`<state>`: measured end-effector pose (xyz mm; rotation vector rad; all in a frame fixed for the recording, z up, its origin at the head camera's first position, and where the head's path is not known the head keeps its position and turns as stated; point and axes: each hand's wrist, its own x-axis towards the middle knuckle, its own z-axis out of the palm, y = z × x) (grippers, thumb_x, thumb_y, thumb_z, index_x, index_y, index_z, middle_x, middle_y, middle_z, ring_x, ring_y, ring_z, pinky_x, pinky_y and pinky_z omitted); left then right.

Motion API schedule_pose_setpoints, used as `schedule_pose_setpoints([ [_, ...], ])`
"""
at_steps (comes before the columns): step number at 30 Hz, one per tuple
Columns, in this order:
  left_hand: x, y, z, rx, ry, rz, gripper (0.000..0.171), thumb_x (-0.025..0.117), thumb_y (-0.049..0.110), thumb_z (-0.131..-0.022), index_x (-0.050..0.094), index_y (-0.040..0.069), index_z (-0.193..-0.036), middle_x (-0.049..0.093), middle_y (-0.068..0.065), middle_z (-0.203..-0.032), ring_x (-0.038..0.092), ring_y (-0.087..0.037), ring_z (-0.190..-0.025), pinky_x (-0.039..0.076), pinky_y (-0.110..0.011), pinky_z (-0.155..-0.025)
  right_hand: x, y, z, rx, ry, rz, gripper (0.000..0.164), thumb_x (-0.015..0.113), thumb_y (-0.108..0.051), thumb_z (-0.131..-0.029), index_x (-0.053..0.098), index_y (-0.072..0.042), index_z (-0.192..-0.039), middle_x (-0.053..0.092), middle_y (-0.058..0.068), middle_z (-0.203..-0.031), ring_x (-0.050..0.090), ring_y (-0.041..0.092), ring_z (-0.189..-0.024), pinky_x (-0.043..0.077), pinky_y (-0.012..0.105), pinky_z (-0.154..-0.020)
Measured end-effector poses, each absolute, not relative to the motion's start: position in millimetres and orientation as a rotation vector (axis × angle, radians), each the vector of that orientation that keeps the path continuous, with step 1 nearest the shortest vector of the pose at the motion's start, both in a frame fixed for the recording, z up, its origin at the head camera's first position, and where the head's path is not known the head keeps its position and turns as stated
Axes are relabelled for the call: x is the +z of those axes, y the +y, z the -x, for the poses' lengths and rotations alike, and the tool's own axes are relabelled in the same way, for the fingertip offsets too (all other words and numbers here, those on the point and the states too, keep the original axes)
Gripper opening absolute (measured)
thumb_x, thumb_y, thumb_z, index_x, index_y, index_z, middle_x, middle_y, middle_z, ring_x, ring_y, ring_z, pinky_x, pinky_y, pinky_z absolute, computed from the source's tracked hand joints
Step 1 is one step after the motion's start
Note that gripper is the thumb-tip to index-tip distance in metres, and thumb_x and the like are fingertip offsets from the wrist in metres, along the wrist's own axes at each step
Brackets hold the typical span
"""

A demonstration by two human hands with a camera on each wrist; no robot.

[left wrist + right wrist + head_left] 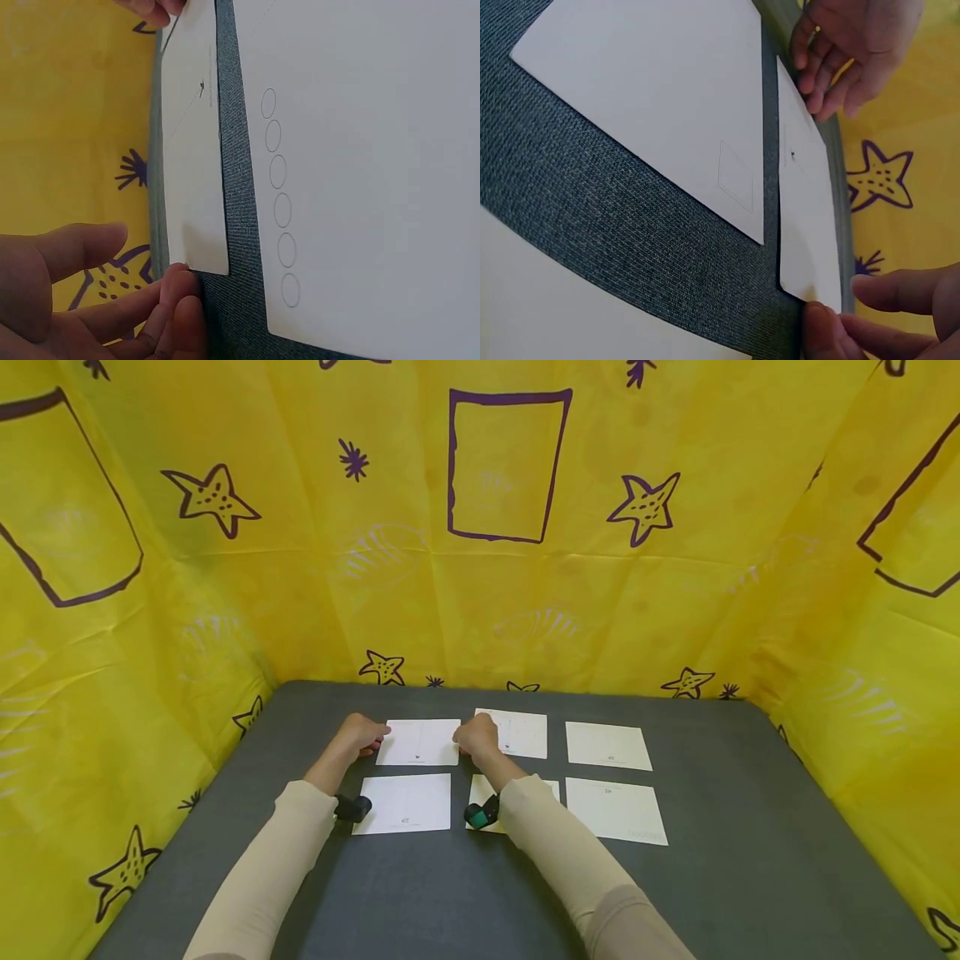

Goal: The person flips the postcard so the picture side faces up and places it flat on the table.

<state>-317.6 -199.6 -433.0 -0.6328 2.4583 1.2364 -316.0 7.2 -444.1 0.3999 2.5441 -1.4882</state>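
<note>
A white postcard (418,742) lies flat at the back left of the group, between my two hands. My left hand (362,733) touches its left edge. In the left wrist view the fingertips (180,289) meet the card's end while the thumb stays apart from them. At the opposite edge is my right hand (478,735), overlapping the neighbouring postcard (525,733) in the head view. The right wrist view has a fingertip (821,326) right at the edge, with the thumb raised away from the card. Small printed marks show on the card's face.
Nearer me lies another postcard (405,806), printed with a row of small ovals. A front middle postcard (551,788) is partly hidden by my right arm. Two more, a back postcard (607,745) and a front postcard (617,810), lie rightward on the dark grey table (750,860). Yellow patterned cloth (510,585) surrounds it.
</note>
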Motion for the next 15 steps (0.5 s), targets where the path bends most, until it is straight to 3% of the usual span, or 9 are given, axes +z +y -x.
schedule_pose_setpoints([
  [5,-434.1,-201.9,318.2,1.279,2.425,0.672,0.030,0.059,0.022,-0.085,0.057,-0.002,-0.104,0.056,-0.004,-0.078,0.053,-0.014,-0.067,0.047,-0.020,-0.059,-446.5,7.3,318.3,-1.501,2.540,-0.444,0.022,0.065,0.000,-0.069,0.063,0.008,-0.089,0.048,0.002,-0.041,0.053,0.015,-0.040,0.037,0.020,-0.036],
  [10,-434.8,-203.1,317.9,1.290,2.433,0.681,0.033,0.058,0.021,-0.086,0.057,-0.002,-0.109,0.057,-0.006,-0.084,0.053,-0.016,-0.071,0.047,-0.018,-0.057,-447.7,7.5,320.0,-1.508,2.540,-0.470,0.009,0.063,0.004,-0.066,0.063,0.005,-0.075,0.048,0.004,-0.044,0.050,0.018,-0.042,0.034,0.021,-0.034],
  [15,-437.6,-206.9,316.7,1.326,2.412,0.667,0.033,0.059,0.018,-0.085,0.057,-0.003,-0.110,0.059,-0.006,-0.084,0.053,-0.015,-0.070,0.048,-0.019,-0.058,-450.0,8.2,319.7,-1.508,2.544,-0.504,0.008,0.060,0.008,-0.058,0.059,0.002,-0.062,0.047,0.006,-0.051,0.043,0.020,-0.045,0.029,0.023,-0.032],
])
